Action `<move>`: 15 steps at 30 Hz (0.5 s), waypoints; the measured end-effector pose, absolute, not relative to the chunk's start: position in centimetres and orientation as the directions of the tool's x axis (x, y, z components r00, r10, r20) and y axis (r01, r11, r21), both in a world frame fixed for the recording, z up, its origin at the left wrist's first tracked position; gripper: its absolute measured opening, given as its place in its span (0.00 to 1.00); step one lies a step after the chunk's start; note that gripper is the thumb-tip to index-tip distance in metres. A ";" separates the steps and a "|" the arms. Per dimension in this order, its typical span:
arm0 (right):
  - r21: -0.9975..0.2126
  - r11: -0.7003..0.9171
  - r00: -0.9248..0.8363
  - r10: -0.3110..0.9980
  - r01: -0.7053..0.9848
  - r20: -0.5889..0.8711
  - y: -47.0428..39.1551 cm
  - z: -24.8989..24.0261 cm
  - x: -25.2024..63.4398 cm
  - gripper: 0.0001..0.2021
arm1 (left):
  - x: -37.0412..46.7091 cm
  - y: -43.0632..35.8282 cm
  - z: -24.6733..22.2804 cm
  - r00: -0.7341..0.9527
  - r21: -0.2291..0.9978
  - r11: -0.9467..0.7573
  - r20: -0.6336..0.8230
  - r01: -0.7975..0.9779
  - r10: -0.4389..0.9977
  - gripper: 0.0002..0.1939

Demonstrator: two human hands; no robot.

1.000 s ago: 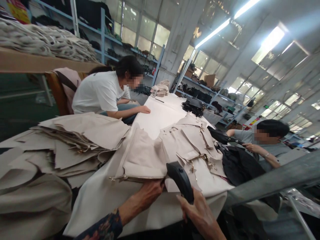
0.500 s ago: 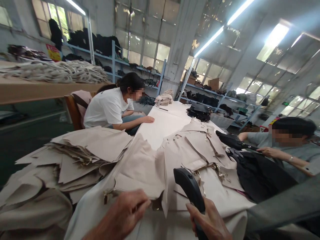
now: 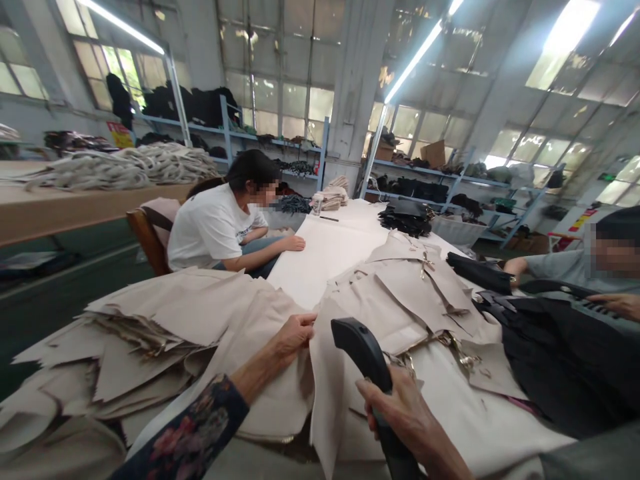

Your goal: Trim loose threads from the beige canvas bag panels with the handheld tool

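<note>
My left hand [image 3: 295, 337], closed in a pinch, grips the top edge of a beige fabric panel [image 3: 327, 387] in front of me. Its near end hangs over the table's front. In my right hand [image 3: 405, 407] is a black curved handheld tool [image 3: 363, 343], its blunt head tilted up and left beside the panel; its exact kind I cannot tell. Under my left forearm lies another beige piece [image 3: 250, 363]. More beige panels with metal clasps [image 3: 390, 293] are spread just beyond the tool.
A heap of beige panels [image 3: 165, 300] fills the left side. Across the white table [image 3: 325, 243] sits a person in a white shirt [image 3: 210, 227]. At right, another person's hand [image 3: 617, 305] is on black pieces [image 3: 560, 353]. A dark stack [image 3: 405, 219] stands farther back.
My left hand has moved up and forward from the near edge and now pinches the panel's top edge. The black tool stays in my right hand, shifted slightly left.
</note>
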State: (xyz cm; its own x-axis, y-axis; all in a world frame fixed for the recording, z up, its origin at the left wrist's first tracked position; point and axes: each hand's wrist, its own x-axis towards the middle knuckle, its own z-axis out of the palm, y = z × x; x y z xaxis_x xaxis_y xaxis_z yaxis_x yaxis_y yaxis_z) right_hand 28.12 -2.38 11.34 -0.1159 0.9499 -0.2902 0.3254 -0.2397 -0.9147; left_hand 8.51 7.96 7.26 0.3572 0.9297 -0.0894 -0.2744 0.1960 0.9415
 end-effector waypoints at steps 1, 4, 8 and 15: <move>-0.915 -0.238 -0.123 0.949 0.326 -0.291 -1.7 11.2 27.7 0.10 | 8.3 7.9 7.3 0.383 0.926 0.210 -0.079 -0.313 0.920 0.25; -0.915 -0.226 -0.121 0.952 0.333 -0.280 0.3 11.1 26.7 0.11 | 7.8 7.9 7.0 0.446 0.886 0.235 -0.035 -0.400 0.894 0.29; -0.927 -0.191 -0.100 0.967 0.324 -0.234 2.5 11.6 26.9 0.15 | 8.0 8.0 5.4 0.462 0.883 0.250 -0.042 -0.398 0.886 0.29; -0.887 -0.209 -0.008 0.973 0.412 -0.233 1.2 13.8 29.3 0.21 | 7.3 7.1 5.3 0.312 0.999 -0.024 0.014 0.028 0.950 0.20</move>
